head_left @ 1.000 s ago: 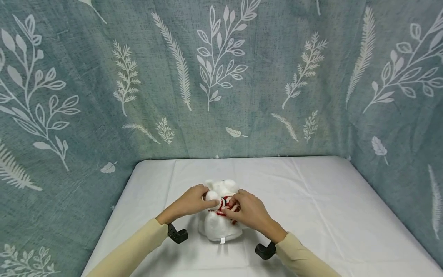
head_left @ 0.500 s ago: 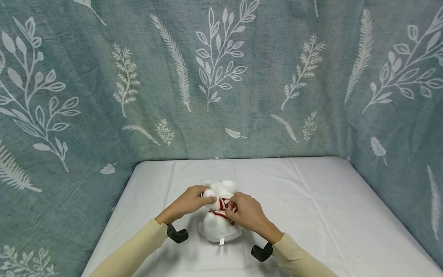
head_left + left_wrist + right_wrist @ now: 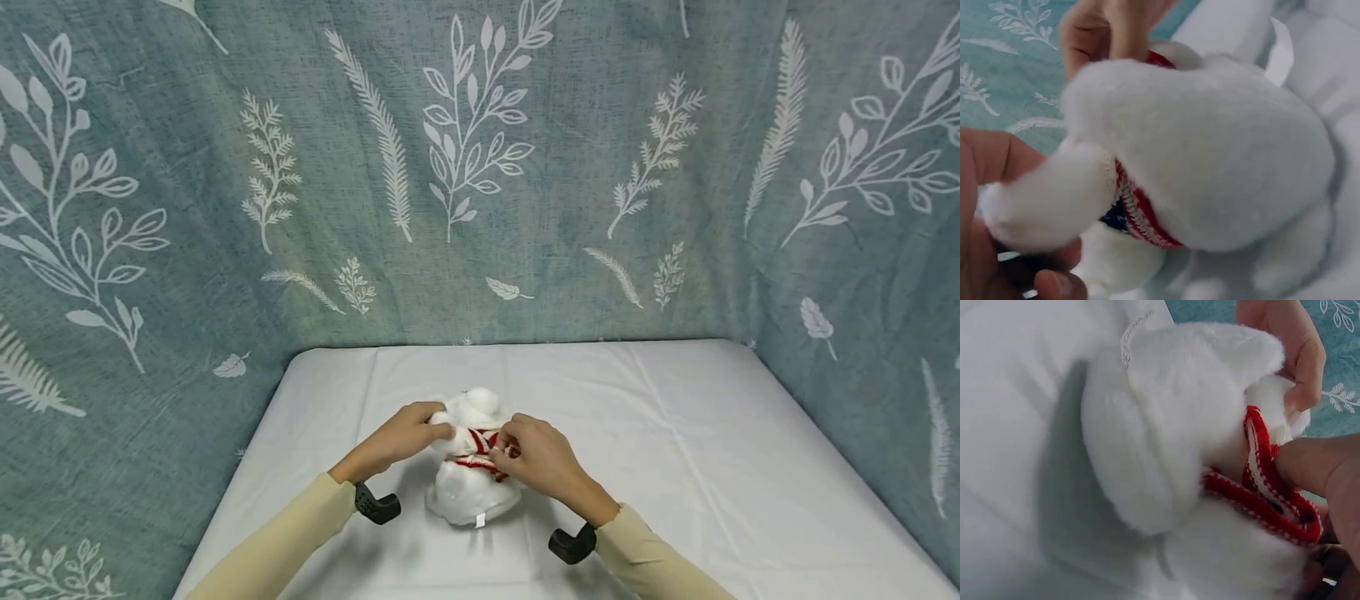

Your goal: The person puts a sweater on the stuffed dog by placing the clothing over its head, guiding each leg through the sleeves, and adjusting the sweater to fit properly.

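Note:
A white plush toy stands on the table with its back and tag toward me. It wears a small knitted sweater in red, cream and dark blue, bunched around its upper body. My left hand grips the toy's left arm near its end, thumb on one side and fingers on the other. With thumb and fingers, my right hand pinches the sweater's red edge on the toy's right side. In the right wrist view, a loop of red trim stands away from the fur beneath my fingers.
A white cloth covers the table. Blue-green fabric with pale leaf prints hangs behind it and along both sides. A white tag sticks out at the toy's base. Black wrist cameras sit under both wrists.
My left hand has shifted slightly left, drawing the toy's arm outward, and the toy's head has tipped a little left. My right hand stays at the sweater's right side.

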The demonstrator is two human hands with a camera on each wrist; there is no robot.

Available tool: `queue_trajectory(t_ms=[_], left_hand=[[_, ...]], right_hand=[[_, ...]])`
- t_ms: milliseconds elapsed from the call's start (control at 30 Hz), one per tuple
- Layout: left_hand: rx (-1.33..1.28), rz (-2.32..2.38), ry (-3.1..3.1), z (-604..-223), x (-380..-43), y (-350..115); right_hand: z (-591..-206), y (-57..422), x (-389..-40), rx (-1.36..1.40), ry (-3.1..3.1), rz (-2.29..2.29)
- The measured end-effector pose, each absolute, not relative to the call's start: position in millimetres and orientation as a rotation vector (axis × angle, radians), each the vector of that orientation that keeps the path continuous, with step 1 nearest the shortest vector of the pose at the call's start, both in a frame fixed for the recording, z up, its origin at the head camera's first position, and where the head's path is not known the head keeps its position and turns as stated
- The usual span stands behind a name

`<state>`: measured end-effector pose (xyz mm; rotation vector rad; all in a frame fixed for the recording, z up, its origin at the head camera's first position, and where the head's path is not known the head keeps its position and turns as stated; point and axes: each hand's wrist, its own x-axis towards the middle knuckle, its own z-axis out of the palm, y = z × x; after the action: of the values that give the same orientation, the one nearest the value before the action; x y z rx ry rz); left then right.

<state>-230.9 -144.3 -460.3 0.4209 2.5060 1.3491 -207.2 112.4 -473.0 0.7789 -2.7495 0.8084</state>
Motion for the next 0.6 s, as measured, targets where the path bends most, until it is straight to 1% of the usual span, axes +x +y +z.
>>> queue_trajectory(t_ms=[133, 233, 367, 500, 600], left_hand=[[0.385, 1.263, 2.569, -457.8, -229.2, -141.7], [0.361, 1.240, 2.586, -456.0, -228.1, -141.5], [0.365, 1.237, 2.589, -453.4, -228.6, -144.3], [0.339, 1.219, 2.594, -453.4, -231.0, -148.3], [0.278, 1.206, 2.551, -453.7, -230.7, -151.0]], right_hand=[[-469.3, 110.2, -208.7, 0.872, -2.698, 1.006], [-465.8, 111.2, -211.0, 0.841, -2.670, 1.211], [-466.8, 115.8, -217.1, 0.584, -2.650, 1.518], [-477.4, 119.7, -224.7, 0.304, -2.695, 1.745], [-490.7, 121.8, -228.5, 0.192, -2.802, 1.839]])
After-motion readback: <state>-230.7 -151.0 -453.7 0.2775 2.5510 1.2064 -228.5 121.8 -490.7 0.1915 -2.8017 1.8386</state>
